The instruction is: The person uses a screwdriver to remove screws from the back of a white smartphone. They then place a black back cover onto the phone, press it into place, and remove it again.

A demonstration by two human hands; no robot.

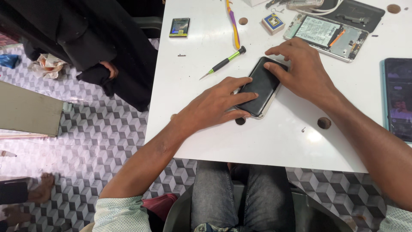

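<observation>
Head view: your left hand [214, 105] and right hand [302, 68] press flat-fingered on the black phone [261, 86] lying mid-table, neither closed around it — likely slick, stiff, fragile — hold its long edges, clear of the screwdriver [223, 63].

Black phone [262, 87], flat and slantwise on white table, back upward.

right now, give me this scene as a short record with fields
surface: white table
left hand: flat on the near end of a black phone, fingers spread
right hand: fingertips pressing the phone's far end
nearby: green-handled screwdriver, opened phone with its insides showing, lit phone at the right edge, small battery
other person: dark sleeve at left, off the table
</observation>
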